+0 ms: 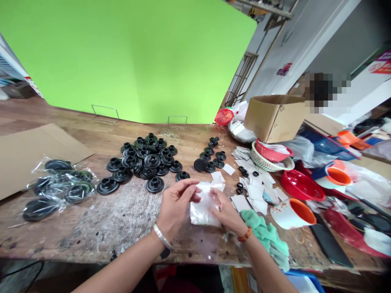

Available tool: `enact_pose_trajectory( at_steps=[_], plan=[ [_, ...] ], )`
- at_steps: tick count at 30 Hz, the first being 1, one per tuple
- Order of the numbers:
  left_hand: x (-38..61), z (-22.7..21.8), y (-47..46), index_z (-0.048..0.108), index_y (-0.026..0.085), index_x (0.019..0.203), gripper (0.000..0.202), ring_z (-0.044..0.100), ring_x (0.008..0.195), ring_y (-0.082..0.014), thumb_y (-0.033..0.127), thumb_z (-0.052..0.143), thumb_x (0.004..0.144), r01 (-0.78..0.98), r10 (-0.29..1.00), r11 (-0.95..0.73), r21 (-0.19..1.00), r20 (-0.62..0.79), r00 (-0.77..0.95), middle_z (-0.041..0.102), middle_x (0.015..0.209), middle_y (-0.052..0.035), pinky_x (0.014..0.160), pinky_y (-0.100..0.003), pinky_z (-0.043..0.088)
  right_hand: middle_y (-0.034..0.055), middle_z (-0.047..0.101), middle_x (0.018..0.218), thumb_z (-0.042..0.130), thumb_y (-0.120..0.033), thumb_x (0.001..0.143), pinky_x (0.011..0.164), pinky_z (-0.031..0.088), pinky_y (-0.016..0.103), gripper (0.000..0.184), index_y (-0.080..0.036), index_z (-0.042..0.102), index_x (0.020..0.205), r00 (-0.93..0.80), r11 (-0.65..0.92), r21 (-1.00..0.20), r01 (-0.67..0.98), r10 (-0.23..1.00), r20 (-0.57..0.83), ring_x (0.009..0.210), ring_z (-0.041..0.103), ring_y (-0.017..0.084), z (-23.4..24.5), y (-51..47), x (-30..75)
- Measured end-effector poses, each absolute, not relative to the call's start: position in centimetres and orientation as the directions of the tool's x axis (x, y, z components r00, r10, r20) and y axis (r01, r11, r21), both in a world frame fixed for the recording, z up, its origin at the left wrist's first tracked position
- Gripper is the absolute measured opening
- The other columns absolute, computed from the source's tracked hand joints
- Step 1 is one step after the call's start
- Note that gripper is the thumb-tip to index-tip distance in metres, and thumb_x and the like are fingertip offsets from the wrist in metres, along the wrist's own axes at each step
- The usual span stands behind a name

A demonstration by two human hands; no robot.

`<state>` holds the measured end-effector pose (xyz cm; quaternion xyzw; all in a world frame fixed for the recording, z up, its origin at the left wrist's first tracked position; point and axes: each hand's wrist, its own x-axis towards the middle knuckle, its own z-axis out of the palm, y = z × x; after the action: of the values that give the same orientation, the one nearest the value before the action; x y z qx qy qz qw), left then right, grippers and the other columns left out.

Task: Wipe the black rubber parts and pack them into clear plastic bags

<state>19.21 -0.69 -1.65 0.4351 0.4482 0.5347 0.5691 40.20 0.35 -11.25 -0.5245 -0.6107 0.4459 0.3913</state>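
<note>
Bag [202,208], glossy plastic, in left hand [173,205] and right hand [228,211], black discs [152,161]

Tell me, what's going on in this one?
A person's left hand and right hand hold a small translucent white plastic bag over a worn brown wooden table. A heap of round black flanged parts lies beyond the left hand; more sit in clear plastic packaging farther left. White paper cards are scattered beyond the right hand, near a crumpled green cloth.

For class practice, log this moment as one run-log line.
left hand: holding plastic bag; right hand: touching same bag; ahead-left: black parts; right: green cloth
</note>
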Motion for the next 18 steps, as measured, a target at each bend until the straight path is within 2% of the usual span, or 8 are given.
enact_pose_trajectory(
  at_steps=[3, 6, 8, 10, 12, 13, 15, 18],
  plan=[
    [17.0, -1.8, -2.1, 0.060, 0.017, 0.067, 0.021, 0.046, 0.038, -0.0090, 0.036, 0.069, 0.071, -0.116, 0.980, 0.193, 0.974, -0.186, 0.066, 0.055, 0.049, 0.0041, 0.039, -0.019, 0.036, 0.0103, 0.059, 0.122, 0.061, -0.023, 0.076, 0.107, 0.034, 0.046, 0.040, -0.020, 0.057, 0.116, -0.153, 0.039, -0.999, 0.026, 0.988, 0.034, 0.119, 0.052, 0.024, -8.9, -0.1, 38.8],
    [15.6, -3.8, -3.9, 0.046, 0.019, 0.052, 0.038, 0.033, 0.035, -0.0072, 0.043, 0.064, 0.075, 0.048, 0.970, 0.235, 0.971, -0.237, 0.049, 0.038, 0.038, 0.0070, 0.037, -0.020, 0.024, 0.0108, 0.062, 0.117, 0.051, -0.032, 0.087, 0.099, 0.042, 0.045, 0.027, -0.020, 0.063, 0.108, -0.237, -0.065, -0.969, -0.238, 0.971, -0.007, 0.112, 0.056, 0.024, -6.3, -1.2, 35.8],
    [14.9, -5.0, -4.8, 0.042, 0.018, 0.048, 0.044, 0.033, 0.040, -0.0081, 0.045, 0.059, 0.079, 0.149, 0.984, 0.170, 0.974, -0.175, 0.022, 0.036, 0.041, 0.0059, 0.042, -0.021, 0.026, 0.0088, 0.064, 0.111, 0.060, -0.034, 0.083, 0.089, 0.047, 0.039, 0.029, -0.021, 0.063, 0.109, -0.343, -0.179, -0.963, -0.203, 0.934, -0.101, 0.102, 0.061, 0.022, -5.3, -1.9, 33.4],
    [14.3, -5.5, -5.3, 0.046, 0.017, 0.049, 0.043, 0.037, 0.048, -0.0097, 0.043, 0.056, 0.082, 0.225, 0.996, 0.088, 0.971, -0.090, 0.001, 0.040, 0.047, 0.0040, 0.047, -0.021, 0.029, 0.0049, 0.067, 0.092, 0.071, -0.030, 0.075, 0.075, 0.048, 0.030, 0.028, -0.020, 0.067, 0.101, -0.401, -0.221, -0.972, -0.078, 0.900, -0.172, 0.082, 0.061, 0.016, -4.9, -2.4, 31.3],
    [13.4, -5.5, -5.3, 0.056, 0.017, 0.056, 0.035, 0.043, 0.056, -0.0116, 0.042, 0.056, 0.082, 0.222, 0.998, 0.058, 0.973, -0.057, -0.008, 0.048, 0.056, 0.0022, 0.053, -0.021, 0.033, 0.0008, 0.063, 0.073, 0.074, -0.028, 0.072, 0.062, 0.042, 0.023, 0.018, -0.016, 0.068, 0.084, -0.402, -0.204, -0.979, -0.010, 0.897, -0.183, 0.064, 0.053, 0.011, -4.9, -2.5, 29.9],
    [12.9, -5.4, -5.2, 0.060, 0.017, 0.062, 0.031, 0.045, 0.059, -0.0122, 0.041, 0.057, 0.081, 0.187, 0.997, 0.071, 0.980, -0.070, -0.012, 0.051, 0.059, 0.0017, 0.055, -0.021, 0.034, 0.0000, 0.060, 0.070, 0.073, -0.029, 0.073, 0.058, 0.039, 0.022, 0.016, -0.015, 0.067, 0.077, -0.405, -0.198, -0.980, -0.027, 0.898, -0.170, 0.060, 0.048, 0.008, -5.0, -2.5, 29.5],
    [12.0, -5.4, -5.0, 0.061, 0.018, 0.067, 0.029, 0.044, 0.056, -0.0120, 0.044, 0.059, 0.078, 0.079, 0.987, 0.161, 0.984, -0.160, -0.013, 0.051, 0.059, 0.0025, 0.053, -0.021, 0.035, 0.0011, 0.061, 0.081, 0.072, -0.031, 0.075, 0.054, 0.034, 0.020, 0.019, -0.015, 0.062, 0.071, -0.455, -0.239, -0.960, -0.144, 0.878, -0.151, 0.057, 0.042, 0.006, -4.9, -2.4, 28.8],
    [10.7, -5.4, -5.0, 0.052, 0.018, 0.060, 0.037, 0.035, 0.044, -0.0098, 0.053, 0.061, 0.071, -0.013, 0.943, 0.332, 0.943, -0.332, 0.016, 0.041, 0.048, 0.0063, 0.044, -0.021, 0.030, 0.0042, 0.061, 0.094, 0.069, -0.036, 0.077, 0.049, 0.029, 0.019, 0.027, -0.015, 0.054, 0.071, -0.593, -0.391, -0.881, -0.267, 0.787, -0.169, 0.056, 0.039, 0.005, -4.9, -2.2, 27.9]
  ],
)
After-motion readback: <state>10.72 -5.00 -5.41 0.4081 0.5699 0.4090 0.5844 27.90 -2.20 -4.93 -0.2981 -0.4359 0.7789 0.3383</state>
